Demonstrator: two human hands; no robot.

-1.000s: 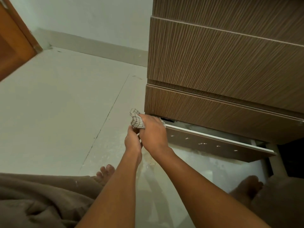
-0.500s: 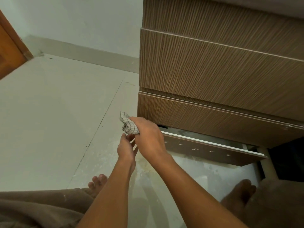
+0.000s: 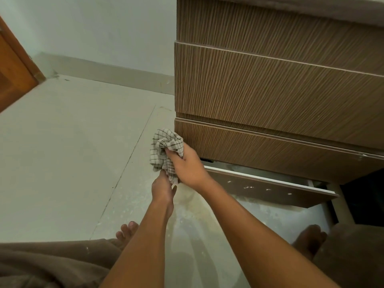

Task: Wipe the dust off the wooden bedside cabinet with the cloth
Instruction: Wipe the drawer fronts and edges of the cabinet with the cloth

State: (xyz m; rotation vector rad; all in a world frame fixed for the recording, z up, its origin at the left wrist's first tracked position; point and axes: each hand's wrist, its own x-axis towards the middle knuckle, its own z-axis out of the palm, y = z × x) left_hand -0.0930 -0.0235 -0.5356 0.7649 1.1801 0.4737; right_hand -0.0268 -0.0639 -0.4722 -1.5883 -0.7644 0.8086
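Observation:
The wooden bedside cabinet (image 3: 280, 96) fills the upper right, its grooved brown drawer fronts facing me. A checked white cloth (image 3: 164, 148) is bunched at the cabinet's lower left corner, touching the bottom drawer front. My right hand (image 3: 187, 165) grips the cloth from the right. My left hand (image 3: 163, 189) sits just below, its fingers closed on the cloth's hanging lower end. Beneath the cabinet a thin brown panel (image 3: 270, 188) with a white edge sticks out, speckled with dust.
Pale floor tiles (image 3: 72, 152) spread to the left, dusty near the cabinet. An orange wooden door (image 3: 12, 73) stands at the far left. My bare feet (image 3: 126, 231) and brown-clad knees are at the bottom. A dark gap (image 3: 363, 196) lies right of the cabinet.
Both hands stay at the cabinet's lower left corner. The cloth has been pulled out and now shows more, bunched higher against the bottom drawer's corner.

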